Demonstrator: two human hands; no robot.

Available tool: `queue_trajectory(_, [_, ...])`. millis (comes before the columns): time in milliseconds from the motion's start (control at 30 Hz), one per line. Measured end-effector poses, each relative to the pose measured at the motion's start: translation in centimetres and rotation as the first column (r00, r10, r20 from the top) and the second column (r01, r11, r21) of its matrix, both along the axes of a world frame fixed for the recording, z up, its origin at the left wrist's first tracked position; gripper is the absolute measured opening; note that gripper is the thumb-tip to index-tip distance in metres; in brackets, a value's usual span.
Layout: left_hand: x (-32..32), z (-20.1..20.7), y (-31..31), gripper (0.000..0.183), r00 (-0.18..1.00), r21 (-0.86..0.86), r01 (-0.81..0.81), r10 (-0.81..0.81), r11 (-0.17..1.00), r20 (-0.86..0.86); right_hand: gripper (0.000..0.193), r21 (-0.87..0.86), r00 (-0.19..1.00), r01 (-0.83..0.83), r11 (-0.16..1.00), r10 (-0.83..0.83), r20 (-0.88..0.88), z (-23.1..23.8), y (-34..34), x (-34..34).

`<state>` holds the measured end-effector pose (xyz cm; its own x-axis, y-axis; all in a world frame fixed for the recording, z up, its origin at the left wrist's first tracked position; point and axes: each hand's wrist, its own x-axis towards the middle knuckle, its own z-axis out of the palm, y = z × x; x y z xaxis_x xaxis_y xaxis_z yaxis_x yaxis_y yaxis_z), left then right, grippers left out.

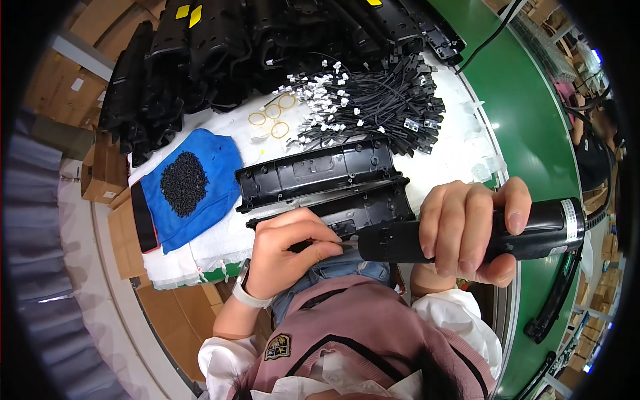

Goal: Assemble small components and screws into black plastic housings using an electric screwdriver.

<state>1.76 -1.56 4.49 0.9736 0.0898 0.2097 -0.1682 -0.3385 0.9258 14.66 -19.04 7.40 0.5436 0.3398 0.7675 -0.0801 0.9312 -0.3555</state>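
Observation:
My right hand [467,230] is wrapped round a black electric screwdriver [393,241], which lies level with its bit pointing left. At the bit's tip, the thumb and forefinger of my left hand [287,250] are pinched together; whatever they hold is too small to make out. Just beyond my hands are two long black plastic housings, the farther housing [320,170] with its hollow side up. The nearer housing [373,205] is partly covered by my left hand and the screwdriver. Left of them, a heap of small black screws [184,183] rests on a blue cloth [217,150].
A bundle of black cables [400,100] with white connectors [327,93] spreads behind the housings. Several yellowish rubber bands [280,129] lie beside it. Stacked black housings [220,53] fill the back of the white-covered table [460,160]. A green surface [533,133] runs along the right.

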Motion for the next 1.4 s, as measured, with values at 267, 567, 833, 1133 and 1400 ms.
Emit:
queue_trajectory(267, [2.9, 1.6, -0.4, 0.047, 0.981, -0.106, 0.188, -0.193, 0.976, -0.031, 0.027, 0.139, 0.989, 0.027, 0.990, -0.006, -0.148, -0.3, -1.8, 0.1])
queue_trajectory(567, [21.2, -0.6, -2.2, 0.017, 0.803, 0.843, -0.181, -0.418, 0.507, 0.424, 0.029, 0.064, 0.994, 0.063, 0.996, -0.056, -0.093, -1.4, -6.0, -0.3])
queue_trajectory(833, [21.7, 3.0, -1.7, 0.008, 0.790, 0.599, -0.344, -0.122, 0.723, 0.601, 0.037, -0.021, 0.985, 0.171, 0.985, -0.172, -0.015, -3.9, -10.0, 0.9])
queue_trajectory(1133, [16.3, 8.0, 6.9, 0.014, 0.731, -0.045, -0.578, 0.541, 0.815, 0.416, 0.035, -0.052, 0.987, 0.126, 0.991, -0.130, -0.091, -4.7, -9.7, 1.0])
queue_trajectory(1400, [13.7, 6.4, 5.8, 0.027, 0.710, -0.581, -0.313, 0.592, 0.751, 0.383, 0.033, -0.091, 0.990, 0.113, 0.989, -0.120, -0.074, -4.3, -8.0, 1.0])
